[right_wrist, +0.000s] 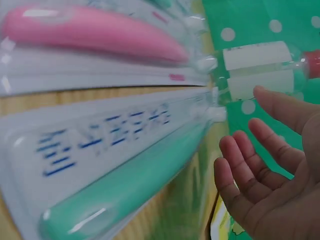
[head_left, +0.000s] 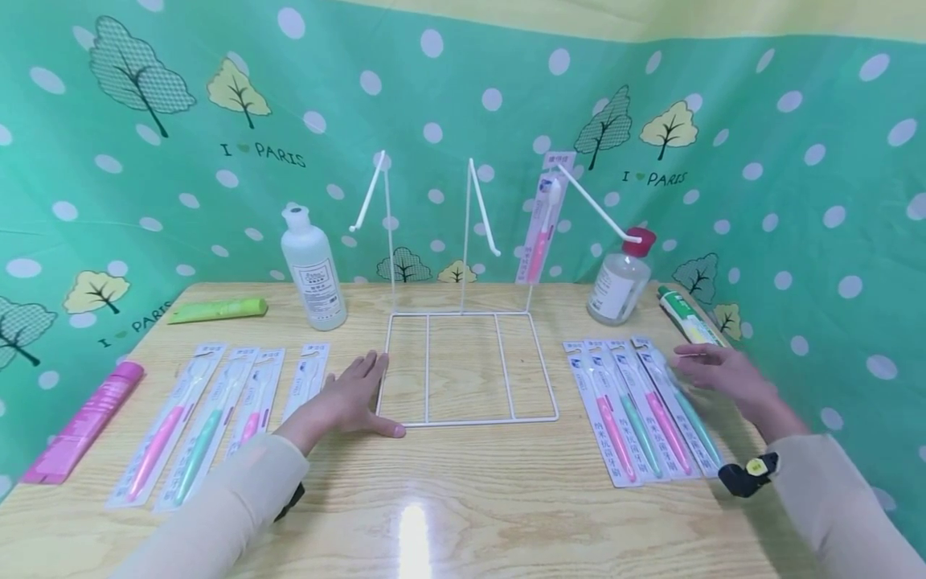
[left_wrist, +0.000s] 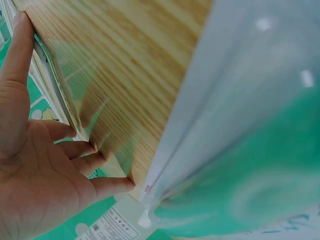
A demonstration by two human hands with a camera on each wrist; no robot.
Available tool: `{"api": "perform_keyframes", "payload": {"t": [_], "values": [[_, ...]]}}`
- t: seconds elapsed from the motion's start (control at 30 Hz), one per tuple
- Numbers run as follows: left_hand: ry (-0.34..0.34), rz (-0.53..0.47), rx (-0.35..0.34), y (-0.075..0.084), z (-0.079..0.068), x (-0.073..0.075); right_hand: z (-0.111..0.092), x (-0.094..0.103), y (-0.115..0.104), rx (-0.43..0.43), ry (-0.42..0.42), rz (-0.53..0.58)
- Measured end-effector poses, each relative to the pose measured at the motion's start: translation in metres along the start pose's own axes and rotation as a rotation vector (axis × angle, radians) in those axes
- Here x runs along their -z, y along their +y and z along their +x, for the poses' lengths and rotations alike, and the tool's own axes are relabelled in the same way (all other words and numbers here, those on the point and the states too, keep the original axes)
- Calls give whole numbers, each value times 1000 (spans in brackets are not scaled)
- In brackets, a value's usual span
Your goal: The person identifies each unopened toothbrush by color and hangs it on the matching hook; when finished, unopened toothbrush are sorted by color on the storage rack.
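My left hand (head_left: 350, 400) rests at the front left corner of a white wire display rack (head_left: 470, 423), fingers spread and thumb along the front bar. Its fingertips also show at the tabletop in the left wrist view. One packaged pink toothbrush (head_left: 538, 233) hangs on the rack's right hook. My right hand (head_left: 723, 378) hovers with relaxed fingers just beside the rightmost packaged green toothbrush (head_left: 696, 422), holding nothing. That pack lies in a row of several packaged pink and green toothbrushes (head_left: 615, 438) right of the rack.
More packaged toothbrushes (head_left: 155, 450) lie to the left, partly behind my left arm. A white bottle (head_left: 313, 269) and a red-capped clear bottle (head_left: 618, 285) flank the rack. Tubes lie near the edges: light green (head_left: 217, 310), pink (head_left: 87, 422), green and white (head_left: 687, 315).
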State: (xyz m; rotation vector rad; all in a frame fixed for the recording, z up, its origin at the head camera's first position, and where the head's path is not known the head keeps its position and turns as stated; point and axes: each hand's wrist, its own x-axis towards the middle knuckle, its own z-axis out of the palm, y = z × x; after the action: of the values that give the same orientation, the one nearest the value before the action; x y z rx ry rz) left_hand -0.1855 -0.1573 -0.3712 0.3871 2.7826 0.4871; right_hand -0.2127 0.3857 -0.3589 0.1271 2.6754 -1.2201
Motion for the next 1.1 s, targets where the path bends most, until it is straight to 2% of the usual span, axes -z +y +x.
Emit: {"api": "perform_keyframes", "payload": {"t": [0.23, 0.53, 0.87, 1.1], "values": [[-1, -1, -2, 0, 0, 0, 1, -8, 2, -121, -67, -161], [-4, -1, 1, 0, 0, -1, 5, -12, 0, -115, -65, -265], [-4, -6, 5, 1, -2, 1, 7, -11, -4, -117, -80, -265], [3, -5, 4, 1, -2, 1, 7, -8, -1, -130, -117, -199]]}}
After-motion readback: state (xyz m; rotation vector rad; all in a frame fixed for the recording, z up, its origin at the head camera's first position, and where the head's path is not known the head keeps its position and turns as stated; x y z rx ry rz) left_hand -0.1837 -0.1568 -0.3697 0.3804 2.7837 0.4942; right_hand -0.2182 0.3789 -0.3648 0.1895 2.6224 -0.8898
